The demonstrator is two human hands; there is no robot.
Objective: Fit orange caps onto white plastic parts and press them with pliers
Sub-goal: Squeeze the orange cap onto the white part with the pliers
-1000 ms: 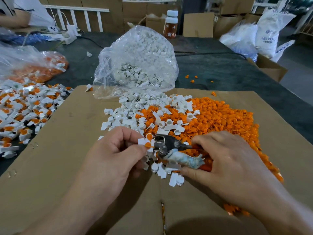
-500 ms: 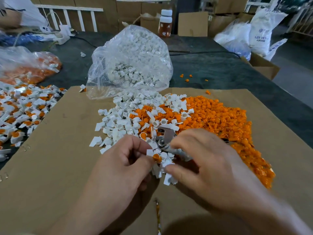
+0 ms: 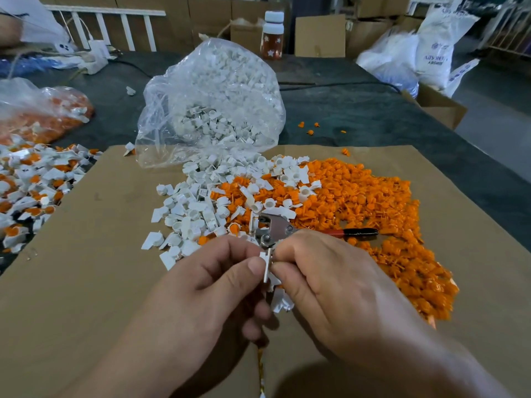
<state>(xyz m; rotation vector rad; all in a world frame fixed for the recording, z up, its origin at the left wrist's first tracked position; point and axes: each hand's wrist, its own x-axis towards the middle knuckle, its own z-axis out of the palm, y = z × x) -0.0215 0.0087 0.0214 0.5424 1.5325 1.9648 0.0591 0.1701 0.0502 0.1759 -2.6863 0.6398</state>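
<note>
Left hand (image 3: 207, 285) and right hand (image 3: 330, 285) both pinch small white plastic part (image 3: 267, 265), centre frame, long axis upright; steel pliers (image 3: 275, 228) just above, nearer right

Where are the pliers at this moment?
Head view, centre: the pliers lie on the orange caps just beyond the right hand, handle pointing right, white parts to their left.

Beyond your right hand (image 3: 330, 282) a dark table (image 3: 373, 110) runs to stacked cardboard boxes (image 3: 320, 35); a white railing (image 3: 115, 10) far left.
</note>
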